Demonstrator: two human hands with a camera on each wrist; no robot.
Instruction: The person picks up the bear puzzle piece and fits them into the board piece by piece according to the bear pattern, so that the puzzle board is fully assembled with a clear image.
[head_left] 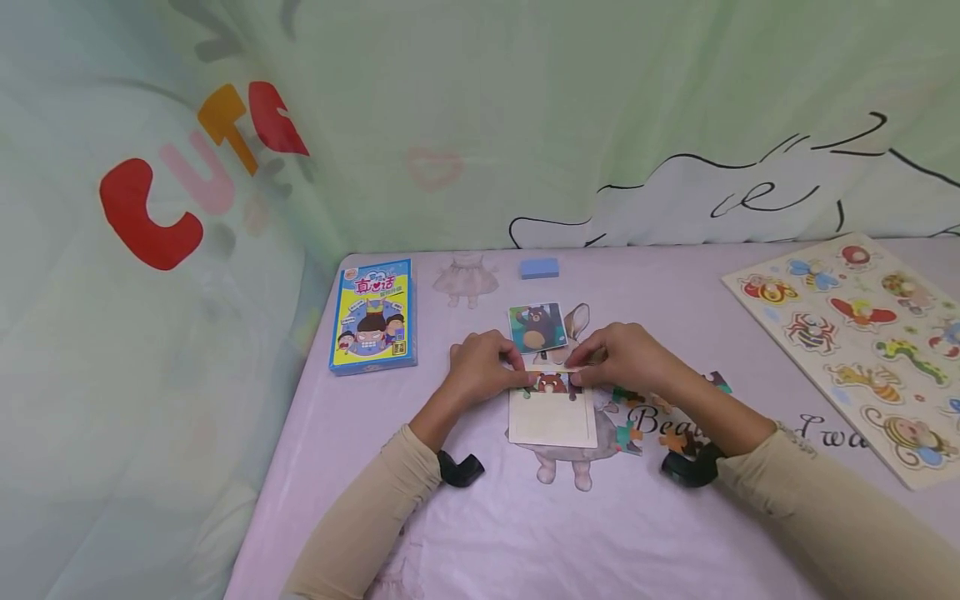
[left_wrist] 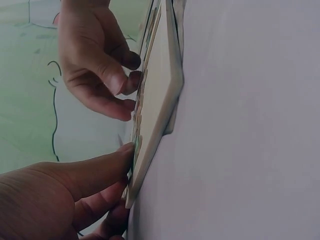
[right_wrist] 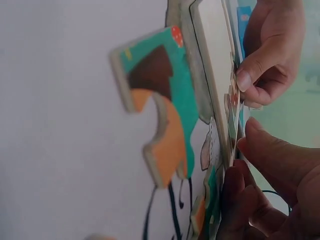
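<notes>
A small wooden jigsaw board (head_left: 552, 421) lies in front of me, with a row of puzzle pieces (head_left: 551, 383) showing a brown bear's head along its top. My left hand (head_left: 483, 367) grips the top left part, thumb on the pieces and fingers at the edge. At the top right, my right hand (head_left: 626, 358) pinches the board's edge between thumb and fingertips. Just beyond the board is a picture card (head_left: 537, 327) of a dark bear. Loose jigsaw pieces (right_wrist: 167, 115) in green, orange and brown lie to the right, partly under my right forearm in the head view.
A blue and yellow card box (head_left: 372, 317) lies at the back left. Near the back edge is a blue block (head_left: 539, 268). A large wooden insect puzzle (head_left: 847, 350) covers the right side. Fabric walls (head_left: 480, 125) rise behind and to the left.
</notes>
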